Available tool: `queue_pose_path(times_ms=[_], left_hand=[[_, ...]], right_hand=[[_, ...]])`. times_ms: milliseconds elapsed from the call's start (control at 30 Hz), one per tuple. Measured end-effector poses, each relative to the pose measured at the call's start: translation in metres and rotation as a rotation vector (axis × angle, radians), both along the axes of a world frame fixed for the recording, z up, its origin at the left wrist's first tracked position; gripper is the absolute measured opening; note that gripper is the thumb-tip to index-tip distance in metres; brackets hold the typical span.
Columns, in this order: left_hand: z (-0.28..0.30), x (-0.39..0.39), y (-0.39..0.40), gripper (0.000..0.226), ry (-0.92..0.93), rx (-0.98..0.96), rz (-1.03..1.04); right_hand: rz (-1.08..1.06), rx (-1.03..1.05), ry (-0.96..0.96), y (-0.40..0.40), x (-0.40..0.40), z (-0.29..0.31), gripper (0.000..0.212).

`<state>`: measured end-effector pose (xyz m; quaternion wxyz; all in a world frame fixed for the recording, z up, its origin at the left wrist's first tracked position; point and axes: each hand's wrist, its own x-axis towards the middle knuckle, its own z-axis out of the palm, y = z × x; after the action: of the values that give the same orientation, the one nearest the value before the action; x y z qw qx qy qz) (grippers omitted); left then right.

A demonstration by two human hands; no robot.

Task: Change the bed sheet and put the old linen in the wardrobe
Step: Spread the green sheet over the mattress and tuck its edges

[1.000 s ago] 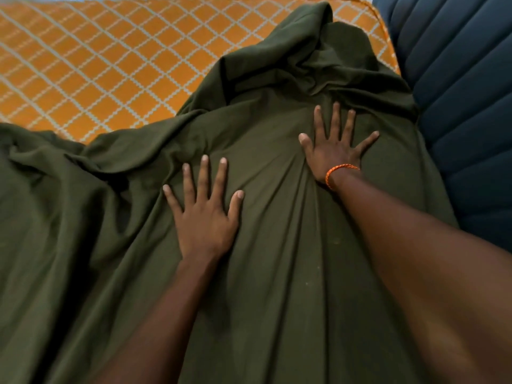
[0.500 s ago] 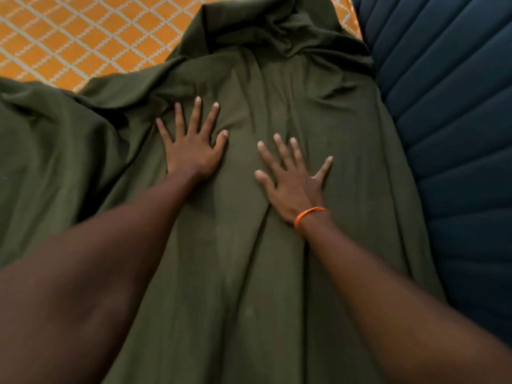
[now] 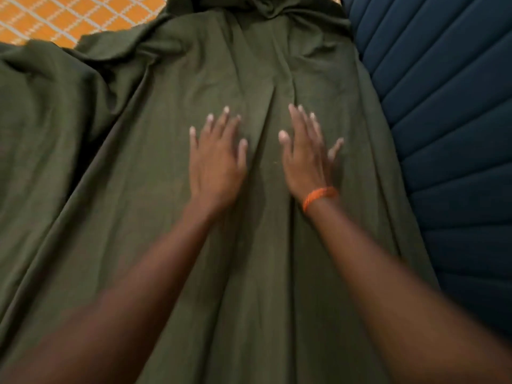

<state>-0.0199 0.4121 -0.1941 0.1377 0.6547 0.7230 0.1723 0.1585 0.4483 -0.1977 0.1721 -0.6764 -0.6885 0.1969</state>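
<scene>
Left hand (image 3: 217, 164) and right hand (image 3: 306, 159) lie flat, fingers straight, pressing the soft, creased olive sheet (image 3: 166, 134) mid-bed. It bunches toward the far edge, baring orange lattice-patterned mattress (image 3: 69, 18); ribbed blue headboard (image 3: 443, 134) bounds the right edge.

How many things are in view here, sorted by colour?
Green: 1, the green sheet under the left hand and right hand.
Orange: 2, the patterned orange cover and the orange wristband.
Blue: 1, the padded blue headboard.
Total: 4
</scene>
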Motion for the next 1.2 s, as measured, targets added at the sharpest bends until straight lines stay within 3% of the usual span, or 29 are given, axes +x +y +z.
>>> queue_pose_path(times_ms=[133,333,433,533,633,767,867,1000,1200], left_hand=[[-0.029,-0.013,-0.104,0.063,0.221,-0.136,-0.073],[-0.039,-0.026,-0.104,0.060,0.247,-0.127,-0.001],[-0.035,-0.040,-0.103,0.058,0.235,-0.119,-0.045],[-0.033,-0.058,-0.099,0.060,0.252,-0.123,-0.085],[-0.028,-0.057,-0.093,0.062,0.220,-0.208,-0.057],[0.002,-0.002,-0.118,0.061,0.128,-0.070,-0.031],[0.016,0.071,-0.170,0.057,-0.122,0.049,-0.254],[0.003,0.147,-0.228,0.063,-0.275,-0.079,-0.521],[-0.013,0.204,-0.239,0.060,-0.113,-0.105,-0.599]], right_hand=[[-0.010,-0.040,-0.359,-0.102,0.035,-0.036,0.060],[0.081,0.005,-0.368,-0.088,0.051,-0.044,0.060],[0.171,-0.006,-0.348,-0.072,0.109,-0.041,0.059],[0.071,-0.071,-0.257,-0.066,0.179,-0.042,0.068],[-0.056,-0.207,-0.185,-0.061,0.178,-0.031,0.067],[-0.262,-0.110,-0.144,-0.099,0.108,-0.001,0.060],[-0.253,0.044,-0.163,-0.174,0.084,0.001,0.056],[-0.376,-0.024,-0.260,-0.251,0.130,-0.007,0.058],[-0.427,-0.184,-0.117,-0.266,0.182,-0.010,0.067]])
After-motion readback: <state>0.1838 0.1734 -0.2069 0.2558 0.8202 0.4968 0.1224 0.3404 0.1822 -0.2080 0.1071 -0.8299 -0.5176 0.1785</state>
